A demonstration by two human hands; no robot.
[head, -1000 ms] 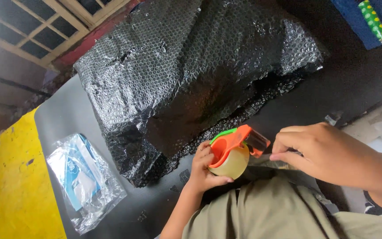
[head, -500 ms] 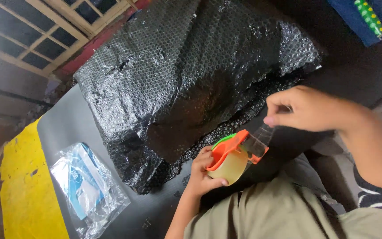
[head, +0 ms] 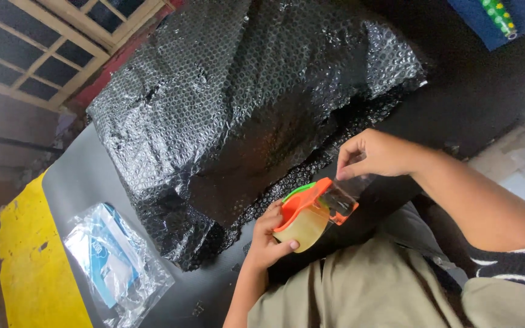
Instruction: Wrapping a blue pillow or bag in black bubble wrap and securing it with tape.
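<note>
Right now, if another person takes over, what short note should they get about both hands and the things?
Left hand: grips the orange tape dispenser near the body.
Right hand: pinches the clear tape end, drawn out a short way from the dispenser.
The parcel in black bubble wrap lies on the dark table; a clear plastic bag lies apart from it.
Done: tape started.
Left: no tape seen on the wrap yet.

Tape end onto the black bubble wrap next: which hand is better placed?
Probably the right hand: it pinches the clear tape end, close beside the black bubble wrap. The left hand is busy gripping the orange dispenser.
</note>
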